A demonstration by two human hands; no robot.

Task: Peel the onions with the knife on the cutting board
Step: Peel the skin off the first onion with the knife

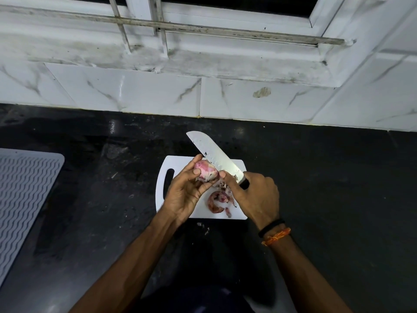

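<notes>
A partly peeled pink onion (pixel 206 169) is held above the white cutting board (pixel 239 214) by my left hand (pixel 186 193), whose fingers curl round it. My right hand (pixel 255 195) grips the black handle of a broad steel knife (pixel 214 152). The blade points up and to the left, its edge against the onion's right side, and my right thumb presses on the onion near the blade. Reddish onion peels (pixel 217 201) lie on the board below the hands.
The board lies on a black stone counter (pixel 327 188). A grey ribbed mat (pixel 24 193) sits at the left edge. A small scrap of peel (pixel 203 227) lies on the counter in front of the board. A white marble-tiled wall (pixel 135 93) and window sill rise behind.
</notes>
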